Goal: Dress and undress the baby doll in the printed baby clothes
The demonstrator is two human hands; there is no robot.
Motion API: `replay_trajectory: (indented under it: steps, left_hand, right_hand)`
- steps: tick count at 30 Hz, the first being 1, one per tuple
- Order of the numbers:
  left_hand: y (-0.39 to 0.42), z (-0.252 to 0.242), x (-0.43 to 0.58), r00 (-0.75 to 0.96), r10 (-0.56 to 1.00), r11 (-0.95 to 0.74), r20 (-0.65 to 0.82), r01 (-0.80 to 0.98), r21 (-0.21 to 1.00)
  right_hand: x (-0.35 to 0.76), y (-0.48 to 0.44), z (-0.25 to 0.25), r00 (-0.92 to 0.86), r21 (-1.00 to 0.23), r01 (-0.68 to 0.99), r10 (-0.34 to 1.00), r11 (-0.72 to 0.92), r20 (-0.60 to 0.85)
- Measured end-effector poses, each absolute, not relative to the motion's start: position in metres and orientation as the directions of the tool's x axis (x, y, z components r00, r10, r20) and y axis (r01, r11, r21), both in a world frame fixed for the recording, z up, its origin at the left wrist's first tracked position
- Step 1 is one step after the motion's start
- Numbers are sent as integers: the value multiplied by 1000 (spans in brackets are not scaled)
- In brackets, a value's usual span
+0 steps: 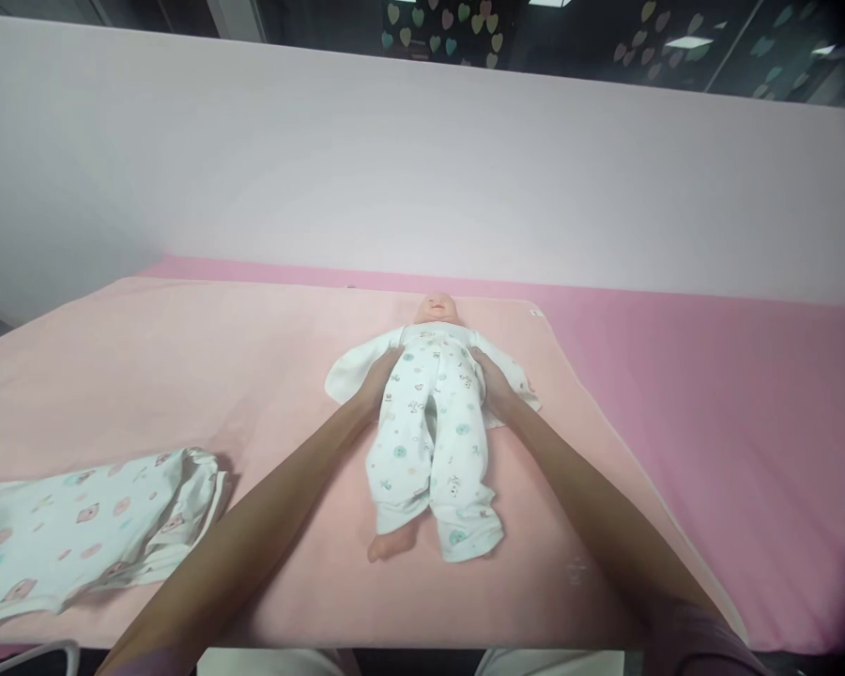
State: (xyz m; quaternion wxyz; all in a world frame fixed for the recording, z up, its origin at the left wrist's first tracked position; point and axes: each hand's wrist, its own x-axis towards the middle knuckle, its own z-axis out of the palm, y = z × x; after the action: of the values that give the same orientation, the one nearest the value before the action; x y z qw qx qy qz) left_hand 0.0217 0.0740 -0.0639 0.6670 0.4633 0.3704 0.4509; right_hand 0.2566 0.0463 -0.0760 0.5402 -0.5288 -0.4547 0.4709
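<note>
My left hand (376,380) and right hand (494,383) each close on the waist of the patterned trousers (429,451) on a doll (437,308), lying toward the blanket's (183,376) far edge. The trousers look fully up. One bare foot (389,545) shows and the other is hidden. A folded garment (77,530) lies at the near left corner.

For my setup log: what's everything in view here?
doll: one, peach-skinned, face up mid-towel
trousers: one pair, white with small prints, on the doll's legs
top: one, white, spread open beneath the doll
loose garment: one, white with pink prints, near left
towel: one, pale pink, over the sheet
sheet: one, deeper pink, right and behind
wall: one, whitish, behind
heart stickers: several, green and pink, top glass
left hand: one, bare, at the trousers' waist
right hand: one, bare, waist's other side
</note>
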Motion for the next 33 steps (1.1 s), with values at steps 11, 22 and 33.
replay_trajectory:
  steps: [11,22,33]
  left_hand:
    - [118,-34,21,185,968,-183,172,48,982]
    - [53,-19,3,151,847,-496,510,569,656]
    - [-166,-68,-40,107,974,-219,198,656,722]
  right_hand:
    - [280,72,-25,-19,-932,324,986,164,167]
    - [239,-17,4,-84,-470,768,795,436,601]
    - [172,-153,-56,-398,-339,736,780,586,483]
